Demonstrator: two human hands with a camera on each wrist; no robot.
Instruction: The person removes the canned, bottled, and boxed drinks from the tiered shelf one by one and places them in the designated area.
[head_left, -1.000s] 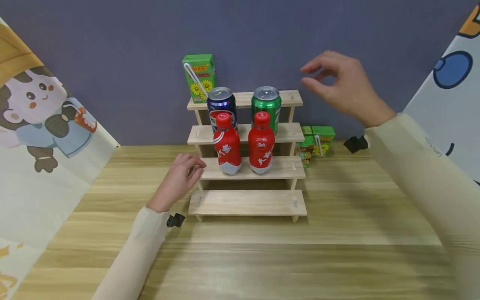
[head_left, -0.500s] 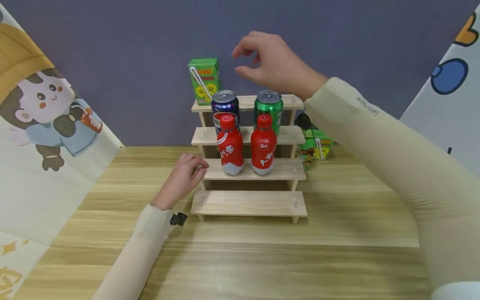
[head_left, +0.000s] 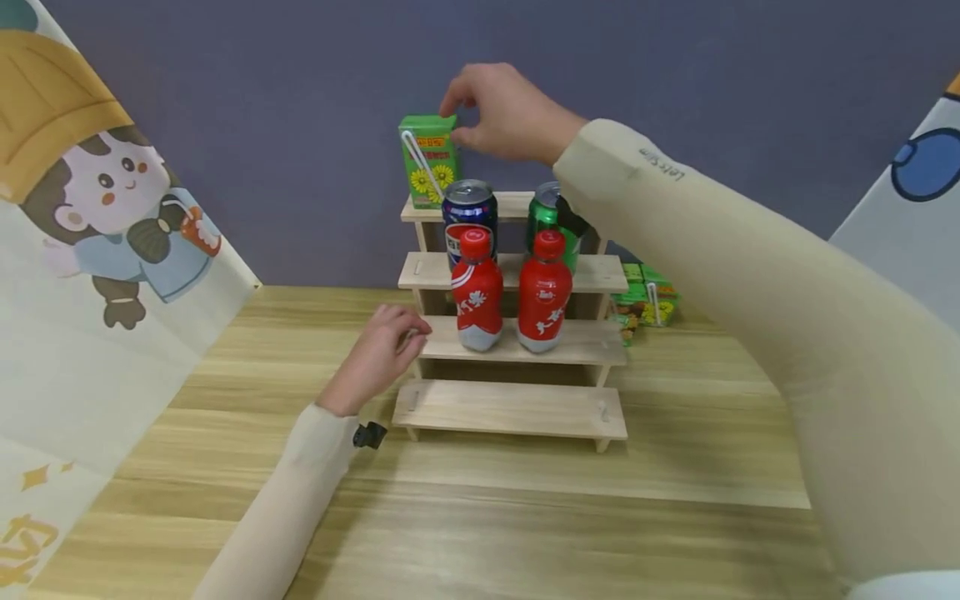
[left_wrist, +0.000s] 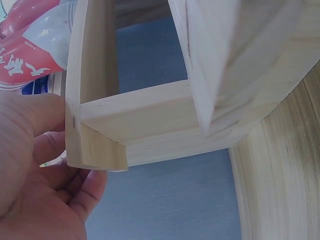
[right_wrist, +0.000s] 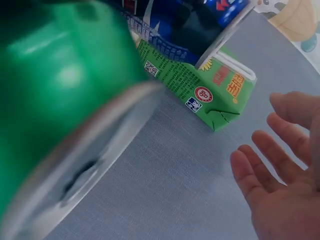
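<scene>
On the wood-grain worktop (head_left: 480,533) a four-tier pale wooden stand (head_left: 510,408) is set. Two red plastic bottles (head_left: 478,302) are placed on its second-lowest tier, backed one tier up by a blue metal can (head_left: 469,217) and, right, a green metal can (head_left: 542,220). A green box-shaped carton (head_left: 435,154) is set top left; other green cartons (head_left: 662,310), rear right.

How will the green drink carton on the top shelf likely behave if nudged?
The carton would probably tip rather than roll, being tall, narrow and flat-sided. Its boxy shape and folded corners suggest fairly stiff, perhaps squeezable walls.
</scene>
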